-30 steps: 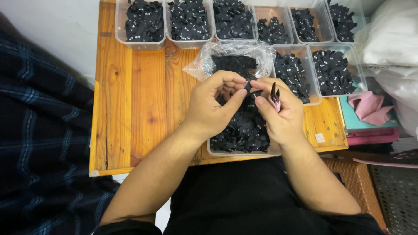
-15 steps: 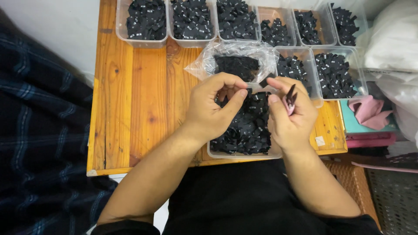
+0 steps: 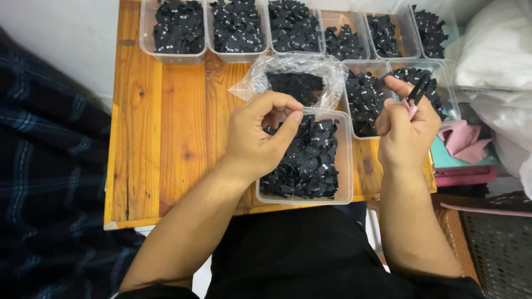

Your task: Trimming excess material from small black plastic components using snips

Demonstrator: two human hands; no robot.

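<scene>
Our right hand (image 3: pixel 407 135) pinched small black snips (image 3: pixel 419 89), with a pink handle showing at the thumb, up right of the near tub (image 3: pixel 344 160). Their long axis ran diagonally, tips pointing up and away from it. Our left hand (image 3: pixel 260 138) curled over that tub's rim, thumb and forefinger pressed together; whether a label (image 3: pixel 310 160) sat between them, we could not tell. A loose pinch could have dropped the snips into the labels, or their tips might have caught the bag (image 3: pixel 288 77) behind the tub.
</scene>
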